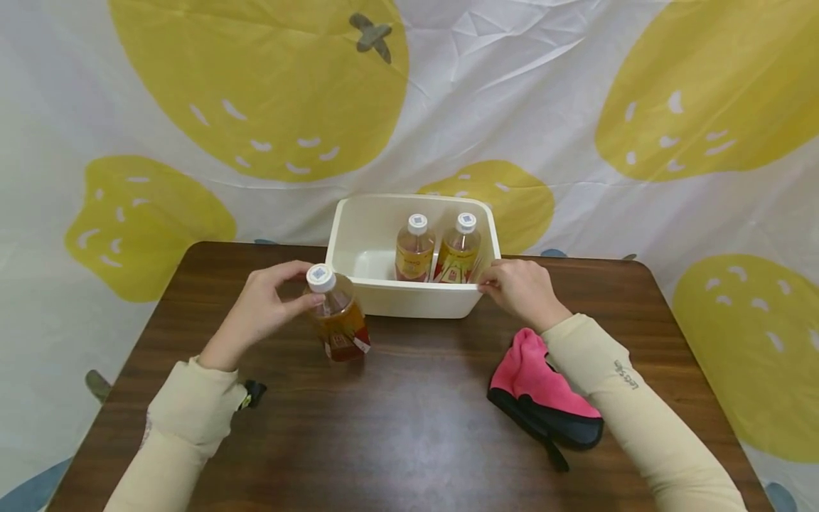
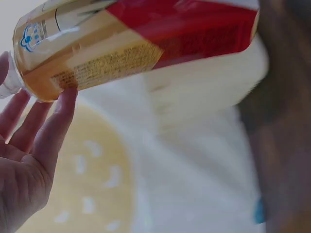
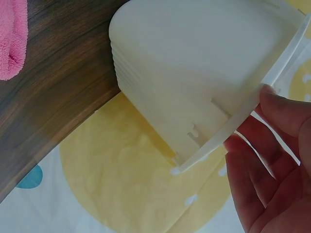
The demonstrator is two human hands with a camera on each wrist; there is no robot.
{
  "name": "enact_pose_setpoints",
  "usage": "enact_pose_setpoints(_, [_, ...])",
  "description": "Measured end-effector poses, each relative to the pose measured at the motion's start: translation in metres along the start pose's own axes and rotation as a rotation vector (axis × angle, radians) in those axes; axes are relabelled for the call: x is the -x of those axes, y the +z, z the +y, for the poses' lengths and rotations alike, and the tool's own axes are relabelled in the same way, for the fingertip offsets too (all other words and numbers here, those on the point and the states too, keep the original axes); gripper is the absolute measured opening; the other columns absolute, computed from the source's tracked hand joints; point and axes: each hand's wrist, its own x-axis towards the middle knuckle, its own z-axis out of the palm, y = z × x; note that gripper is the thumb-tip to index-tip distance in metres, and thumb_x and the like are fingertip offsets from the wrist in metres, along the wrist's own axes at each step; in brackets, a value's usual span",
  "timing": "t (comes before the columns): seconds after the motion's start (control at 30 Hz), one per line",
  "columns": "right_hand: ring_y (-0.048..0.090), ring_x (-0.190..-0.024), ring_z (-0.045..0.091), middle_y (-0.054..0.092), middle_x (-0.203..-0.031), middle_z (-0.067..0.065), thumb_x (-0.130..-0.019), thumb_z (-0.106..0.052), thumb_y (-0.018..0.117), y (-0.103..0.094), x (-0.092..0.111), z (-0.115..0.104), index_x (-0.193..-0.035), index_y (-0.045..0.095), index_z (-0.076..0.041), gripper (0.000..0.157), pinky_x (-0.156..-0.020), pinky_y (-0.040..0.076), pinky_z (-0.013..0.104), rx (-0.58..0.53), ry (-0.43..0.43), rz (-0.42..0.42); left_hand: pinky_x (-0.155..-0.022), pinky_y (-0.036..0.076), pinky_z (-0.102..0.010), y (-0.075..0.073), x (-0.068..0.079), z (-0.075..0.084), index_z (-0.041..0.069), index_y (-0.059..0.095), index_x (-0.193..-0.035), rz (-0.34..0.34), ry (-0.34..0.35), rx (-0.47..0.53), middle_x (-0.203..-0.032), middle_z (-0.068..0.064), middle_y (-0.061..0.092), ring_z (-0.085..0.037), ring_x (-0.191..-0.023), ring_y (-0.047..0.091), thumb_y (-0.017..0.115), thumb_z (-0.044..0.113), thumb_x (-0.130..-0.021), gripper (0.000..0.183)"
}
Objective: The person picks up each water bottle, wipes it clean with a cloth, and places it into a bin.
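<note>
Near its neck, my left hand (image 1: 267, 304) grips a bottle of amber drink (image 1: 343, 328) with a white cap, just in front of the white bin (image 1: 416, 301). The left wrist view shows the bottle's red and gold label (image 2: 146, 43) and the fingers (image 2: 58, 124) at its shoulder. My right hand (image 1: 521, 288) pinches the bin's front right rim, thumb on one side and fingers on the other in the right wrist view. Inside the bin, towards the right, stand two similar capped bottles, one in the middle (image 1: 414, 252) and one beside the right wall (image 1: 458, 252).
A pink and black cloth pouch (image 1: 544, 391) lies on the brown wooden table (image 1: 397, 419) beside my right forearm. A small black item (image 1: 254, 393) shows by my left sleeve. Behind the table hangs a white curtain with yellow fruit prints (image 1: 269, 85).
</note>
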Motion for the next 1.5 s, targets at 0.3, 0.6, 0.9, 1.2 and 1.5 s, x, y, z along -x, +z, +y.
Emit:
enact_pose_setpoints(0.3, [0.063,-0.066,0.023,0.068,-0.077,-0.001,-0.072,-0.016,0.075,-0.001,0.0,0.0,-0.078,0.073,-0.014,0.006,-0.053,0.046,0.04,0.002,0.008,-0.005,-0.071,0.044,-0.007,-0.046,-0.034,0.038,-0.003,0.064,-0.104,0.091,0.029,0.045,-0.096,-0.018,0.066,0.009,-0.082,0.054,0.071,0.002,-0.074,0.032])
enact_pose_setpoints(0.6, [0.063,-0.066,0.023,0.068,-0.077,-0.001,-0.072,-0.016,0.075,-0.001,0.001,0.0,-0.078,0.073,-0.014,0.006,-0.052,0.046,0.04,0.001,0.013,-0.004,-0.08,0.043,-0.018,-0.051,-0.085,0.038,-0.001,0.062,-0.107,0.118,0.027,0.058,-0.1,-0.014,0.064,0.003,-0.087,0.057,0.069,0.007,-0.078,0.031])
enact_pose_setpoints(0.9, [0.062,-0.065,0.023,0.068,-0.078,-0.001,-0.072,-0.017,0.076,-0.002,0.0,-0.003,-0.079,0.073,-0.014,0.008,-0.052,0.047,0.04,0.003,0.005,0.001,-0.09,0.044,-0.041,-0.021,-0.117,0.009,-0.004,0.058,-0.11,-0.011,0.038,0.052,-0.109,-0.02,0.061,-0.033,-0.1,0.059,0.067,0.008,-0.079,0.034])
enact_pose_setpoints(1.2, [0.062,-0.065,0.023,0.068,-0.079,0.0,-0.072,-0.016,0.075,-0.002,0.001,-0.003,-0.079,0.073,-0.013,0.008,-0.052,0.047,0.04,0.004,0.007,0.001,-0.095,0.038,-0.043,0.005,-0.133,-0.014,-0.001,0.059,-0.109,-0.109,0.017,0.018,-0.106,-0.019,0.063,-0.031,-0.103,0.057,0.069,0.012,-0.078,0.034])
enact_pose_setpoints(1.5, [0.063,-0.065,0.023,0.067,-0.078,0.0,-0.072,-0.015,0.075,-0.003,0.001,-0.005,-0.079,0.073,-0.013,0.007,-0.051,0.047,0.039,0.004,0.014,-0.002,-0.092,0.041,-0.042,0.028,-0.136,-0.035,-0.004,0.059,-0.109,-0.233,0.002,-0.04,-0.108,-0.021,0.061,-0.033,-0.1,0.058,0.067,0.01,-0.079,0.034])
